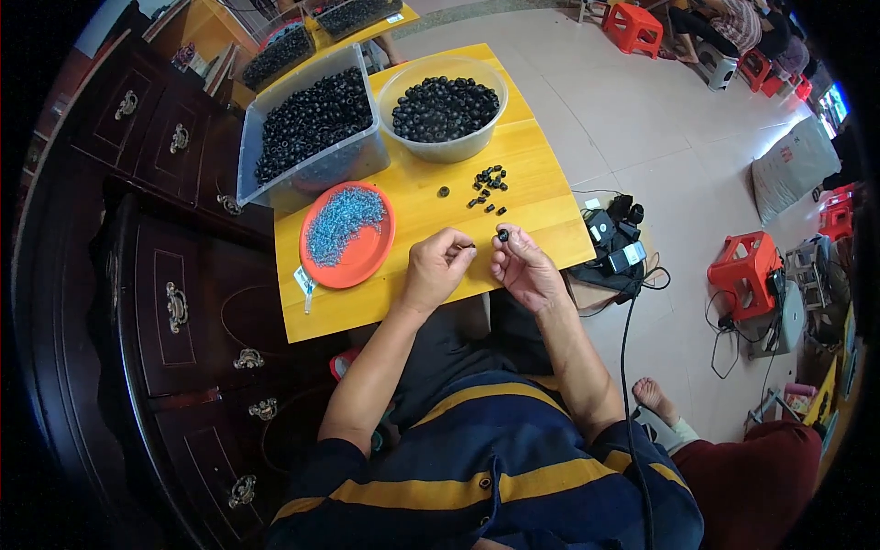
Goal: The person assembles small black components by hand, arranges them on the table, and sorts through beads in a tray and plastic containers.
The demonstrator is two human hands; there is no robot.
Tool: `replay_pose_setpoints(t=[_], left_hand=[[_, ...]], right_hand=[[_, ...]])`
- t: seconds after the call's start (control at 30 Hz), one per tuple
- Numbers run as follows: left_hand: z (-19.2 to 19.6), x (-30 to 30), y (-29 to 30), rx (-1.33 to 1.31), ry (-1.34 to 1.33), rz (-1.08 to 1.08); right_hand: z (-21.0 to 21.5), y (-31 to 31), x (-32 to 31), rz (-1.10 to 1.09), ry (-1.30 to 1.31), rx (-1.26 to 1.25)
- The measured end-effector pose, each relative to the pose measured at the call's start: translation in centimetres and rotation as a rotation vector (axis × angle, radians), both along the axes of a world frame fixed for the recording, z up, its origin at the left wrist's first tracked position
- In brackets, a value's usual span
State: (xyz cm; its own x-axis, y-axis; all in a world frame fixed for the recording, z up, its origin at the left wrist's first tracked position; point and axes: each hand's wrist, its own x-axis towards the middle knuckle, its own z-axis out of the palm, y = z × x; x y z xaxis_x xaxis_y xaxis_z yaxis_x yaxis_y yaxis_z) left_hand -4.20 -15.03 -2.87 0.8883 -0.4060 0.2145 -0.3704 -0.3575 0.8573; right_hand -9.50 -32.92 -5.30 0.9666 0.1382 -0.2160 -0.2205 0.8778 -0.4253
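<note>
Bright even daylight, soft shadows; sharp centre, heavy fisheye bending, black vignetted corners

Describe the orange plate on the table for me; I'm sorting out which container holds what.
The orange plate is round and shallow with a raised rim, and looks like plastic. It lies flat near the left edge of the yellow wooden table, in front of the clear rectangular bin of black pieces. A heap of small blue-grey pieces covers its far half; the near half is bare. Neither hand touches it; the left hand is just to its right.
</note>
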Motion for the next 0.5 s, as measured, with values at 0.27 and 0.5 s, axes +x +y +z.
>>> replay_pose_setpoints(t=[0.27,0.5], left_hand=[[3.1,-1.1,0.0,-0.168,-0.098,0.044],[2.9,-1.6,0.0,-0.149,-0.074,0.062]], right_hand=[[1.1,1.6,-0.3,0.029,0.049,-0.095],[1.0,2.1,-0.4,0.021,0.042,-0.133]])
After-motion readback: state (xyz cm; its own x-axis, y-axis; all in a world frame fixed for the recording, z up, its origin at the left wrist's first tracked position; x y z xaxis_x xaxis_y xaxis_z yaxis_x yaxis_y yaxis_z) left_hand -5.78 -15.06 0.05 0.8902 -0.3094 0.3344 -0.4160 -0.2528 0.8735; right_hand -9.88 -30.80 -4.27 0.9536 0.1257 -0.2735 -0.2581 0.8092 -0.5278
